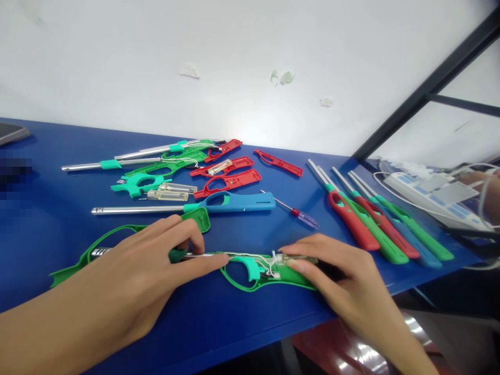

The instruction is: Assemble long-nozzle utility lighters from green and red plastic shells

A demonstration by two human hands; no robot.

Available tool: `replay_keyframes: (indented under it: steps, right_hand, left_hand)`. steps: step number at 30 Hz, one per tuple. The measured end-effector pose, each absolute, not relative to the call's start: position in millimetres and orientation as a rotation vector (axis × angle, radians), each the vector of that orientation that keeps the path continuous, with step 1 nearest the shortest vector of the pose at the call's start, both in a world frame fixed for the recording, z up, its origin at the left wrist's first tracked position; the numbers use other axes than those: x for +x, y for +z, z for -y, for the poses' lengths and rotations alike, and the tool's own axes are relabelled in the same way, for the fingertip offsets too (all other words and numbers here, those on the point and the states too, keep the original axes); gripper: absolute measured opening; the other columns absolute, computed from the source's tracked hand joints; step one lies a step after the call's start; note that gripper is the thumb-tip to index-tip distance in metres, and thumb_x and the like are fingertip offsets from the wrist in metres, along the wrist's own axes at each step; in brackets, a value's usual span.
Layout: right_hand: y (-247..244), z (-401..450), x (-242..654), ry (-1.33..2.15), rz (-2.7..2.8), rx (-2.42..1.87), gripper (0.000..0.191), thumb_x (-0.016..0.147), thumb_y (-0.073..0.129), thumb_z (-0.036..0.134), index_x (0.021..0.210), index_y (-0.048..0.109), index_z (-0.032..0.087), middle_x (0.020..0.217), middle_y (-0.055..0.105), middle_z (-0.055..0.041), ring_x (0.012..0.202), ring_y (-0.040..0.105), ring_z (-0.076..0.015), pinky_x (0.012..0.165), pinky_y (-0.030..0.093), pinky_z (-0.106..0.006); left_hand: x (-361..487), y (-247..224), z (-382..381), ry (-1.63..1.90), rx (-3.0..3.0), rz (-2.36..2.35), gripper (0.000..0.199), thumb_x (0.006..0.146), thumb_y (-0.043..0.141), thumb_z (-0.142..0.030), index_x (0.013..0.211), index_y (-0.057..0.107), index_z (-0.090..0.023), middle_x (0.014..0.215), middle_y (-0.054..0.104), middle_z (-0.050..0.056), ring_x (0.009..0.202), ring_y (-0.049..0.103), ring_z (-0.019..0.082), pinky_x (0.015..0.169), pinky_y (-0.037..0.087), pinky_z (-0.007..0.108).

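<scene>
A long-reach gas lighter with its green casing half (250,286) laid bare lies in front of me, showing white wires and a turquoise trigger (249,267). My left hand (167,255) is closed round its metal barrel, with the index finger along the wires. At the handle end, my right hand (332,265) pinches the clear gas tank (282,259) inside the casing. Another green casing half (113,232) lies partly under my left hand and forearm. Just beyond, a whole blue lighter (246,202) rests lengthwise.
Several assembled lighters (353,221) lie at the right. Behind my hands are red casing halves (234,182), clear tanks (167,194), barrels with wires (136,161) and a screwdriver (304,217). A power strip (441,200) stands by the black frame (422,86). The table's front edge (250,338) is close.
</scene>
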State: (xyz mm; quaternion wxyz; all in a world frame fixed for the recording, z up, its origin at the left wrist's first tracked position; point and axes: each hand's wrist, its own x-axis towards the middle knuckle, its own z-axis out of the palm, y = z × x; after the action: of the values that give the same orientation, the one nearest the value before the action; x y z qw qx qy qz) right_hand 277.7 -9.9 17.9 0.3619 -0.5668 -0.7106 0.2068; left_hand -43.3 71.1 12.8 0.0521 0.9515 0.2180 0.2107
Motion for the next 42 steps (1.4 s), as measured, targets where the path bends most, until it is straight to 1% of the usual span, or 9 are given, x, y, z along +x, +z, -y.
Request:
replay_keyframes:
  steps: [6,13,20,26,31,36,42]
  right_hand:
    - [18.3,10.7,276.2,0.507,1.857,-1.447,0.015,0.105,0.068,0.033,0.106,0.083,0.033,0.105,0.079,0.0013,0.096,0.075,-0.0160,0.087,0.058,-0.026]
    - [19.3,11.5,273.4,0.438,1.868,-1.465,0.015,0.103,0.071,0.033,0.107,0.085,0.033,0.105,0.079,-0.0004,0.093,0.076,-0.0164,0.084,0.060,-0.026]
    - [21.5,10.8,272.3,0.379,1.900,-1.471,0.016,0.103,0.070,0.031,0.109,0.085,0.031,0.103,0.079,-0.0007,0.091,0.076,-0.0155,0.081,0.060,-0.024]
    - [21.7,14.2,270.1,0.285,1.910,-1.470,0.016,0.102,0.071,0.028,0.108,0.086,0.030,0.102,0.079,-0.0013,0.089,0.076,-0.0153,0.079,0.060,-0.023]
    - [21.3,16.1,268.8,0.226,1.918,-1.454,0.015,0.101,0.072,0.024,0.106,0.086,0.027,0.100,0.078,-0.0011,0.088,0.076,-0.0139,0.080,0.059,-0.021]
    - [20.4,15.8,268.3,0.208,1.913,-1.454,0.015,0.101,0.071,0.024,0.105,0.086,0.027,0.099,0.079,-0.0017,0.087,0.076,-0.0157,0.079,0.061,-0.023]
    - [20.6,15.6,268.2,0.205,1.904,-1.444,0.015,0.101,0.071,0.024,0.105,0.086,0.027,0.100,0.079,-0.0023,0.087,0.076,-0.0172,0.079,0.061,-0.025]
  left_hand:
    - [-42.5,13.8,-72.0,0.595,2.900,-0.674,0.079,0.098,0.032,0.008,0.152,0.054,-0.044,0.115,0.053,0.000,0.100,0.052,0.014,0.086,0.044,0.020]
    - [-39.5,13.6,-73.3,0.591,2.906,-0.670,0.077,0.099,0.031,0.007,0.152,0.053,-0.044,0.115,0.053,0.001,0.099,0.053,0.014,0.085,0.046,0.019]
    - [-43.3,15.7,-70.4,0.483,2.901,-0.711,0.083,0.096,0.033,0.009,0.155,0.049,-0.047,0.117,0.055,0.001,0.101,0.055,0.015,0.086,0.048,0.021]
    - [-43.7,11.8,-71.2,0.579,2.904,-0.709,0.083,0.096,0.033,0.007,0.156,0.049,-0.048,0.115,0.057,0.001,0.099,0.055,0.017,0.085,0.049,0.022]
    - [-43.5,11.9,-71.9,0.569,2.921,-0.717,0.081,0.097,0.033,0.006,0.156,0.049,-0.047,0.117,0.055,0.001,0.102,0.054,0.017,0.086,0.047,0.022]
    - [-44.5,11.7,-70.8,0.564,2.913,-0.710,0.083,0.097,0.033,0.008,0.156,0.049,-0.048,0.117,0.054,0.000,0.102,0.054,0.015,0.087,0.046,0.021]
    - [-46.2,9.7,-72.0,0.556,2.921,-0.711,0.081,0.097,0.033,0.007,0.155,0.050,-0.048,0.118,0.055,0.001,0.104,0.054,0.017,0.088,0.048,0.023]
